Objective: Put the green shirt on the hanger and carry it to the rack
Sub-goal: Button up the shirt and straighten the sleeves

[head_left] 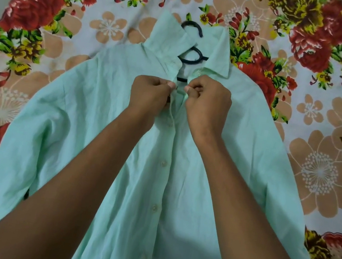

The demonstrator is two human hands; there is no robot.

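We're buttoning the green shirt (217,159) over the hanger (190,55) (hook at 12 o'clock): left hand (150,96) and right hand (207,103) pinch its plackets. Next: lift by hook.

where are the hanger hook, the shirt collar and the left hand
hanger hook (191,27), head view, on the black curve above the collar
shirt collar (220,54), head view, on its right flap
left hand (151,93), head view, on its back
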